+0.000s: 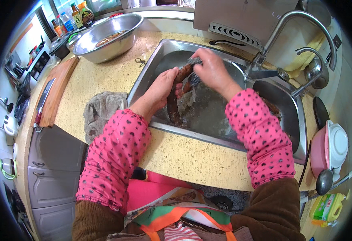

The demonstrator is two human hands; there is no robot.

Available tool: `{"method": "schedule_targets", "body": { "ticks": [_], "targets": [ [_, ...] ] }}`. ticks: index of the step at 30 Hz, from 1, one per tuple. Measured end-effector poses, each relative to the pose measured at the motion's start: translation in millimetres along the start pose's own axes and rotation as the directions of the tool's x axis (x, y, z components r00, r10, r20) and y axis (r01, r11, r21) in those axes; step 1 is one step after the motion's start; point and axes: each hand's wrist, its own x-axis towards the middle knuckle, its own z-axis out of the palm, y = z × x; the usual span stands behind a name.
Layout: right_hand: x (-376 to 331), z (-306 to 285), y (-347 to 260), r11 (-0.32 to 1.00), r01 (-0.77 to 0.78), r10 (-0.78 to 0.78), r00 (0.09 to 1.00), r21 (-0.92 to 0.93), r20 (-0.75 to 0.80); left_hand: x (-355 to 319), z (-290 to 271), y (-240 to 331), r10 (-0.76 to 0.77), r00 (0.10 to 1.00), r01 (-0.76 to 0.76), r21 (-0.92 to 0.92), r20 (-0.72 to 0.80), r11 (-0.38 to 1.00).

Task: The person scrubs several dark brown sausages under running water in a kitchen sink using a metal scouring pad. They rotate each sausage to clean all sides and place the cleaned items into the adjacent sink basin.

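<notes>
A speckled beige worktop (103, 80) runs round a steel sink (143, 80) set into it. On the worktop's left part lie a crumpled grey cloth (101, 112) just beside the sink, a wooden cutting board (61, 86) carrying a red-handled knife (42, 102), and a large steel bowl (107, 36) at the back. At the right end stand a pink pot (320, 150) and a ladle (324, 181).

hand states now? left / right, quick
Left hand: closed on a long brown sausage over the sink.
Right hand: closed on a dark scrubber, pressed to the sausage's upper end.
</notes>
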Motion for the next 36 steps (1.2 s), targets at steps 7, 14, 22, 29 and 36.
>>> {"method": "schedule_targets", "body": {
  "ticks": [7,14,22,29,36],
  "targets": [
    [-63,-64,-28,0.981,-0.128,0.169,0.935,-0.148,0.313,2,-15,1,0.103,0.994,-0.108,0.181,0.036,0.978],
    [-136,-68,-52,0.948,-0.299,0.315,0.83,-0.11,0.461,3,-11,3,0.151,0.988,-0.154,0.316,0.034,0.936],
    [-141,-67,-61,0.906,-0.423,0.37,0.775,-0.014,0.512,-20,5,2,0.096,0.994,-0.074,0.294,-0.06,0.953],
    [-134,-77,-72,0.854,-0.52,0.464,0.741,-0.022,0.485,-29,19,2,-0.036,0.987,0.046,0.057,-0.158,0.997],
    [-129,-81,-72,0.831,-0.552,0.503,0.692,-0.069,0.518,-28,17,6,-0.115,0.972,0.091,-0.12,-0.203,0.989]
  ]
}}
